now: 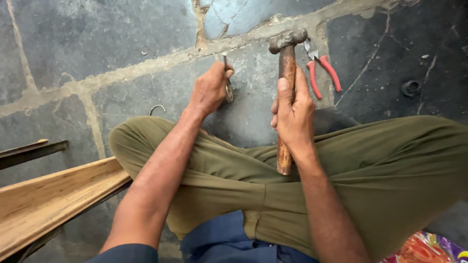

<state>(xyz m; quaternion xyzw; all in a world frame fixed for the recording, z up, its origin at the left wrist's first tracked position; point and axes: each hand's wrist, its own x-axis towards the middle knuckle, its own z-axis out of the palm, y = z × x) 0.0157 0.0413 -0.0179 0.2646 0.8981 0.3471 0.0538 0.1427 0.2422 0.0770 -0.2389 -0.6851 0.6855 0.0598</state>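
Observation:
My right hand (293,113) grips the rusty wooden handle of a hammer (286,63), whose metal head points away from me over the stone floor. My left hand (210,88) pinches a thin metal nail or pin (225,61) upright on the floor, with a small metal ring (228,92) hanging by its fingers. I sit cross-legged in olive trousers (390,170), both hands just beyond my knees.
Red-handled pliers (321,73) lie on the floor right of the hammer head. A small dark ring (411,87) sits further right. A bent wire hook (157,108) lies by my left knee. Wooden planks (48,199) and a metal bar (29,152) lie at left.

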